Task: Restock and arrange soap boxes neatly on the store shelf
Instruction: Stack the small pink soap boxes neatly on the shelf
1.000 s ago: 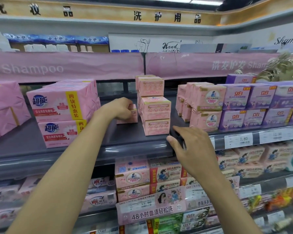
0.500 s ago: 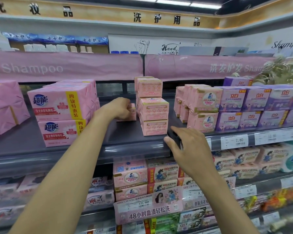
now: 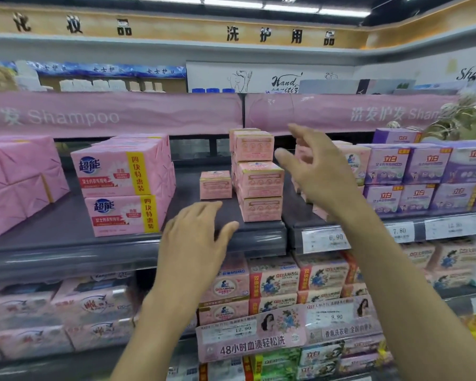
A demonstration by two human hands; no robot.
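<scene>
A single small pink soap box [image 3: 215, 184] stands alone on the dark shelf [image 3: 74, 229], just left of a stack of pink soap boxes [image 3: 259, 177] three high. My left hand [image 3: 195, 243] hovers in front of the shelf edge, below the single box, fingers relaxed and holding nothing. My right hand [image 3: 313, 166] is raised to the right of the stack at the height of its upper boxes. Its fingers are spread and loosely bent, empty. More pink soap boxes [image 3: 352, 160] sit behind that hand, partly hidden.
Large pink four-packs [image 3: 124, 185] stand at the left, purple boxes [image 3: 423, 174] at the right. Price tags [image 3: 327, 239] line the shelf rail. A lower shelf holds more soap packs [image 3: 275, 281]. A pink shampoo banner [image 3: 110, 114] hangs above.
My left hand let go of the single pink box and drew back to the shelf edge. My right hand rose from the rail to beside the stack.
</scene>
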